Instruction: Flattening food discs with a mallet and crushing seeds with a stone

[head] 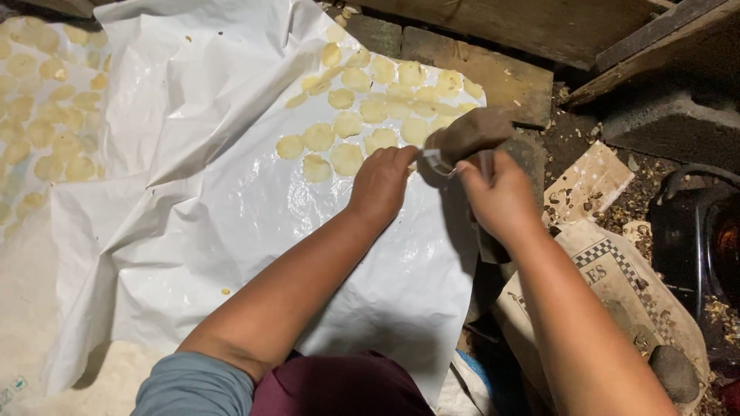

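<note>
Both hands pinch the white plastic sheet (231, 223) at its right edge. The left hand (381, 185) and right hand (497, 196) clamp it (pale round slices (347, 123) just beyond).

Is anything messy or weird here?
Yes. The white plastic sheet is wrinkled and folded over at its top left, not flat. Crumbs and scraps litter the dark ground on the right. The pale round slices lie neatly in rows.

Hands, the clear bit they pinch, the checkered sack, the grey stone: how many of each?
Hands: 2, left hand and right hand
Clear bit: 1
Checkered sack: 1
Grey stone: 1
Total: 5
</note>
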